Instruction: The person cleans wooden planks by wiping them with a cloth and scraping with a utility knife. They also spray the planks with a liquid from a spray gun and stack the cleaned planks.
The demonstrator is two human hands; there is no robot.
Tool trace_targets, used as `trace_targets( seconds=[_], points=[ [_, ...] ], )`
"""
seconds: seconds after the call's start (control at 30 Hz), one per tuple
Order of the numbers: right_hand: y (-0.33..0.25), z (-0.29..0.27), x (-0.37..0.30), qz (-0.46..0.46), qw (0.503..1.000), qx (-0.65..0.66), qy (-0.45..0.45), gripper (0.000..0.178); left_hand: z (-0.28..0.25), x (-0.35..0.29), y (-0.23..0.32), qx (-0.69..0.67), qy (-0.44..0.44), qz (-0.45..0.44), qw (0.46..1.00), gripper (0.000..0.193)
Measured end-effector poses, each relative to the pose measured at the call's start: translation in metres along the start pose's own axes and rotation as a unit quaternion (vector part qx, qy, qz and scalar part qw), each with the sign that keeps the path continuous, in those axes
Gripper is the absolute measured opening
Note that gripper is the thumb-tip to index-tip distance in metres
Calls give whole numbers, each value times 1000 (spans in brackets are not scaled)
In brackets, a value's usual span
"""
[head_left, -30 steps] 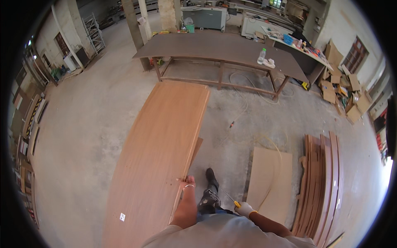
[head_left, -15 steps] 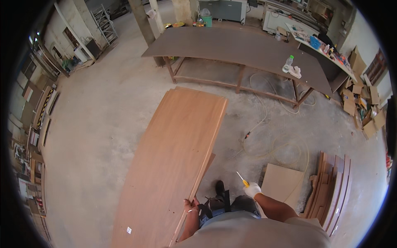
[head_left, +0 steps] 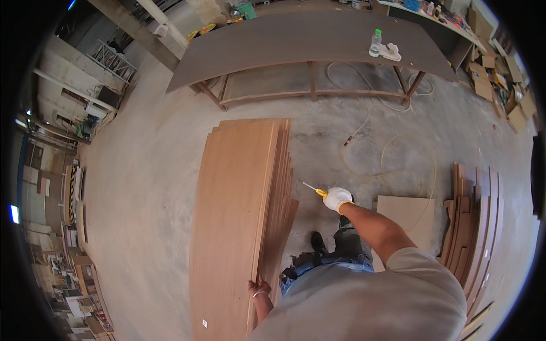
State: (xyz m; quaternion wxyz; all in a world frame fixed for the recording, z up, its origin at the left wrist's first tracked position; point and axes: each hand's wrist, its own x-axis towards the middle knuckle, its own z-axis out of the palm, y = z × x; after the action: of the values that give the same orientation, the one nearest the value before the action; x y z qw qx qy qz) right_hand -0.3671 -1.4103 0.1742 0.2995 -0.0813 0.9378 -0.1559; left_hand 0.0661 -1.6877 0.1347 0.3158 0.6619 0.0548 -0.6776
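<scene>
A stack of brown wooden panels (head_left: 233, 199) stands in front of me on the left, its edges fanned out on the side toward me. My bare left hand (head_left: 260, 288) is closed on the near edge of the top panel, with a pale band at the wrist. Out in front, my right hand (head_left: 336, 199) wears a white glove and is closed round the yellow handle of a screwdriver (head_left: 311, 188). The thin shaft points left toward the stack, apart from it. A small white label (head_left: 205, 323) sits on the top panel's lower part.
A long dark table (head_left: 284, 42) stands across the far side, bearing a green-capped bottle (head_left: 375, 43). A pale hose (head_left: 387, 170) loops over the floor. At the right are a flat beige board (head_left: 406, 213), more brown wooden pieces (head_left: 472, 221) and cardboard scraps (head_left: 483, 79).
My right hand has moved up and left with the screwdriver, nearer the stack. My view has turned and my body leans farther forward. The left hand stays at the panel's edge.
</scene>
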Motion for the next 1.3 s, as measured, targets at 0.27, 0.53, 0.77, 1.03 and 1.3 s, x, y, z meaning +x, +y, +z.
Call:
trace_targets(
  seconds=[0.27, 0.53, 0.77, 1.03, 1.3],
  points=[
    [57, -28, -23, -45, 993, 35, -106, 37, 20, 26, -68, 117, 58, -129, 983, 66],
    [76, -97, 35, -23, 994, 54, -94, 35, 166, 33, -179, 420, -160, 9, 893, 51],
    [25, -143, 85, -226, 921, -204, -241, 36, 249, -27, -264, 603, -210, 175, 750, 30],
    [-43, -198, 209, -113, 967, -127, -189, 36, 320, -9, -282, 657, -117, 459, 586, 27],
    [-89, -200, 297, -132, 955, -174, -199, 31, 451, 4, -291, 775, -101, 462, 419, 71]
  ],
)
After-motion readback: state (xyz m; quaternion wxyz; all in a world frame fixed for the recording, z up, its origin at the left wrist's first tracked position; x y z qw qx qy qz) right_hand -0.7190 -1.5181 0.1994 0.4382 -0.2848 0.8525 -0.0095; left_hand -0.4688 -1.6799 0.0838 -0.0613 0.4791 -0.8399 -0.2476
